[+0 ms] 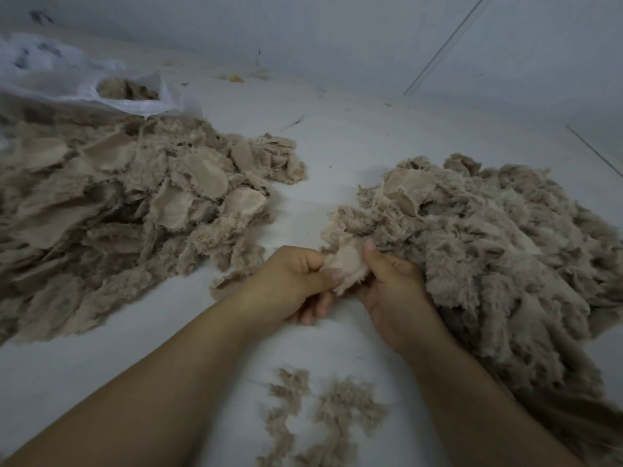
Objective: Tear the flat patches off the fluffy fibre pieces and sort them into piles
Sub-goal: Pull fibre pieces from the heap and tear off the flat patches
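Hands meet at the near-left edge of the big fluffy pile (488, 264) on the white table (337, 146). Left hand (290, 284) and right hand (391, 284) each pinch one fibre piece (347, 264) between them, thumbs on top, fingers curled under. Left of that pile lies a heap of flat patches (135, 197); nearer than it, loose tufts (323, 416).

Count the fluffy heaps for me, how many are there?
3: a big heap on the left, a big heap on the right, and small loose tufts near the bottom between the arms. The white bag holds more.
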`<state>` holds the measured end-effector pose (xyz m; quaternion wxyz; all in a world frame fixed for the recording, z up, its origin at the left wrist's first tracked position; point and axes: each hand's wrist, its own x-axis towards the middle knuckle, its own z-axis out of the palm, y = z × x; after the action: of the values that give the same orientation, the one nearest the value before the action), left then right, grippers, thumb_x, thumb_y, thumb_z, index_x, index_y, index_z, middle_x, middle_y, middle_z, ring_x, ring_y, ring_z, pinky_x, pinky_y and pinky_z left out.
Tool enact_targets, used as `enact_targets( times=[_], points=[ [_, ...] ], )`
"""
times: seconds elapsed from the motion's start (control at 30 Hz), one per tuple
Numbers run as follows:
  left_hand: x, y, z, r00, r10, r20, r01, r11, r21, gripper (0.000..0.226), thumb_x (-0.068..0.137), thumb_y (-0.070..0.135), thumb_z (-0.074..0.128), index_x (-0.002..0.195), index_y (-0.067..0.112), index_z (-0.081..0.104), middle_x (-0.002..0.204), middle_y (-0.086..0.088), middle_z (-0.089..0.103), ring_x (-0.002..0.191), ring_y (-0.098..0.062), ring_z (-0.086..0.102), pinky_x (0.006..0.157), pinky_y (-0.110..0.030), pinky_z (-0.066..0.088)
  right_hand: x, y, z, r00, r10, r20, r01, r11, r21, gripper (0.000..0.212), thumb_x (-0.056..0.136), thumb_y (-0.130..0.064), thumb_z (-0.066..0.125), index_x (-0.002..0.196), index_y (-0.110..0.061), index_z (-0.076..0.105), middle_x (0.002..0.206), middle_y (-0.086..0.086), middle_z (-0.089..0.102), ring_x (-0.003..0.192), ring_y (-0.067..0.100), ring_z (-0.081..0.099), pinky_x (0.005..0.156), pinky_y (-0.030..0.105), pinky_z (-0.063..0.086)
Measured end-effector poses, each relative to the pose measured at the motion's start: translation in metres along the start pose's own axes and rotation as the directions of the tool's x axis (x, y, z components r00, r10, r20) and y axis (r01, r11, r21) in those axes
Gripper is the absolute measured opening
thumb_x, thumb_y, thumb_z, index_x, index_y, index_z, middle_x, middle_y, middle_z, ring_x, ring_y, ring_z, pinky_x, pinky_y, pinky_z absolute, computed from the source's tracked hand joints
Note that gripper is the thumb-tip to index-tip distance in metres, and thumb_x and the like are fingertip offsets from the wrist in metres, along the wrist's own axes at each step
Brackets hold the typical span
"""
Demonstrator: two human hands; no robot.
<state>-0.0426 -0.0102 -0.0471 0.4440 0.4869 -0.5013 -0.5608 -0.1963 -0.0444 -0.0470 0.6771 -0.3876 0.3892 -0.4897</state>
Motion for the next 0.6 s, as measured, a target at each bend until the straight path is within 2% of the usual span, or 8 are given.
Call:
enact_targets(
  times=[0.1, 0.23, 0.33, 0.37, 0.43, 0.47, 0.53, 0.6],
  points=[
    [0.001, 0.001, -0.009, 0.992, -0.010, 0.127, 0.038, 0.975, -0.221, 0.026, 0.087, 0.022, 0.059, 0.072, 0.001, 0.063, 0.050, -0.017, 0.056, 0.031, -0.017, 0.045, 0.030, -0.017, 0.029, 0.001, 0.001, 0.002, 1.000, 0.002, -0.017, -0.002, 1.000, 0.029, 0.039, 0.102, -0.024, 0.047, 0.091, 0.007, 0.068, 0.103, 0.033, 0.069, 0.096, 0.038, 0.068, 0.083, 0.041, 0.058],
    [0.003, -0.003, -0.006, 0.995, 0.011, 0.095, -0.004, 0.997, -0.073, 0.035, 0.096, 0.022, 0.056, 0.066, 0.004, 0.062, 0.050, -0.015, 0.056, 0.032, -0.016, 0.044, 0.033, -0.018, 0.031, -0.002, 0.002, -0.003, 0.997, 0.015, 0.081, -0.008, 0.997, -0.081, 0.054, 0.089, -0.035, 0.064, 0.094, 0.019, 0.063, 0.099, 0.043, 0.064, 0.095, 0.053, 0.064, 0.091, 0.060, 0.053],
    [0.003, -0.003, -0.004, 0.994, 0.103, -0.018, -0.105, 0.987, -0.125, 0.034, 0.096, 0.023, 0.056, 0.067, 0.007, 0.060, 0.045, -0.011, 0.052, 0.032, -0.017, 0.038, 0.037, -0.018, 0.028, -0.002, 0.004, -0.005, 0.996, 0.018, 0.090, 0.000, 0.981, -0.196, 0.026, 0.085, -0.015, 0.072, 0.088, 0.011, 0.072, 0.101, 0.039, 0.066, 0.107, 0.059, 0.059, 0.099, 0.072, 0.041],
    [0.003, -0.002, -0.005, 0.978, 0.167, -0.128, -0.188, 0.966, -0.176, 0.034, 0.096, 0.024, 0.055, 0.066, 0.010, 0.059, 0.045, -0.010, 0.051, 0.033, -0.018, 0.036, 0.039, -0.020, 0.027, 0.001, 0.004, -0.005, 0.998, 0.014, 0.061, 0.001, 0.973, -0.231, 0.014, 0.086, -0.008, 0.070, 0.079, 0.001, 0.077, 0.104, 0.032, 0.069, 0.116, 0.055, 0.057, 0.104, 0.067, 0.041],
    [0.005, 0.000, -0.013, 0.878, 0.226, -0.421, -0.351, 0.904, -0.245, 0.035, 0.100, 0.024, 0.050, 0.068, 0.016, 0.059, 0.052, -0.010, 0.053, 0.037, -0.020, 0.038, 0.042, -0.025, 0.028, 0.003, 0.004, -0.002, 0.999, -0.002, 0.049, 0.014, 0.970, -0.244, 0.034, 0.091, 0.001, 0.064, 0.063, -0.012, 0.078, 0.107, 0.006, 0.070, 0.127, 0.032, 0.058, 0.107, 0.050, 0.046],
    [0.006, 0.002, -0.015, 0.825, 0.219, -0.521, -0.395, 0.883, -0.254, 0.029, 0.102, 0.024, 0.048, 0.076, 0.017, 0.061, 0.060, -0.010, 0.056, 0.039, -0.020, 0.041, 0.042, -0.026, 0.029, 0.003, 0.003, -0.001, 0.999, 0.001, 0.051, 0.009, 0.978, -0.207, 0.039, 0.092, 0.002, 0.062, 0.059, -0.012, 0.077, 0.107, 0.002, 0.069, 0.124, 0.024, 0.060, 0.102, 0.040, 0.051],
    [0.009, 0.001, -0.014, 0.805, 0.183, -0.565, -0.355, 0.911, -0.211, 0.012, 0.101, 0.024, 0.052, 0.104, 0.016, 0.059, 0.069, -0.006, 0.062, 0.041, -0.019, 0.046, 0.040, -0.023, 0.032, 0.004, 0.004, -0.001, 0.999, 0.020, 0.027, -0.017, 0.994, -0.111, 0.035, 0.093, 0.003, 0.059, 0.063, -0.007, 0.074, 0.104, 0.013, 0.073, 0.106, 0.021, 0.068, 0.084, 0.026, 0.058],
    [0.014, -0.006, -0.006, 0.847, 0.169, -0.504, -0.220, 0.975, -0.042, 0.020, 0.096, 0.018, 0.060, 0.115, 0.014, 0.056, 0.067, 0.002, 0.062, 0.038, -0.016, 0.048, 0.038, -0.022, 0.034, 0.004, 0.003, -0.001, 0.999, 0.038, 0.017, -0.037, 0.997, -0.064, 0.024, 0.095, 0.002, 0.056, 0.074, 0.001, 0.068, 0.100, 0.022, 0.071, 0.096, 0.026, 0.070, 0.081, 0.026, 0.060]
  ],
)
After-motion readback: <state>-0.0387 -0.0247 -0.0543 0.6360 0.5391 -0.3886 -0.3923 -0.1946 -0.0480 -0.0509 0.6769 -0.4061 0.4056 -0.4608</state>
